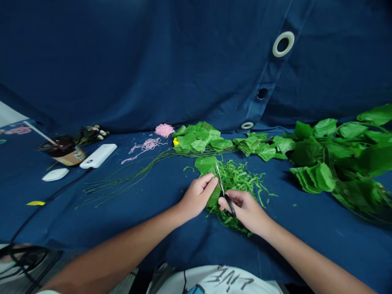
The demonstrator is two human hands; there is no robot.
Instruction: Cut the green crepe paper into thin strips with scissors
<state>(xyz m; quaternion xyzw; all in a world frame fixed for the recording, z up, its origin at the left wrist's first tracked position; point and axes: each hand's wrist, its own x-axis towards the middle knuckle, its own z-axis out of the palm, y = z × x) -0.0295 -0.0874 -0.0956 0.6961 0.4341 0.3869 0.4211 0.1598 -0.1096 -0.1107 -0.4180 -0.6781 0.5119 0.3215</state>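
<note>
My left hand [196, 195] pinches a green artificial leaf [206, 165], which spreads out above and beside the thumb. My right hand [245, 207] is closed around the black handles of a pair of scissors [228, 204]. The slim metal blades point up and away, slightly parted, at the leaf's right edge beside my left fingers. Beneath both hands lies a loose heap of thin green clippings [241, 179], with scraps scattered to its right.
Stacked green leaves [199, 136] with long wire stems [131, 179] lie behind; leafy bunches [318, 177] fill the right. Pink threads [147, 145], a white power strip [99, 156], a dark cup with a straw [65, 150] and a cable [45, 206] are leftward. A blue curtain [153, 61] hangs behind.
</note>
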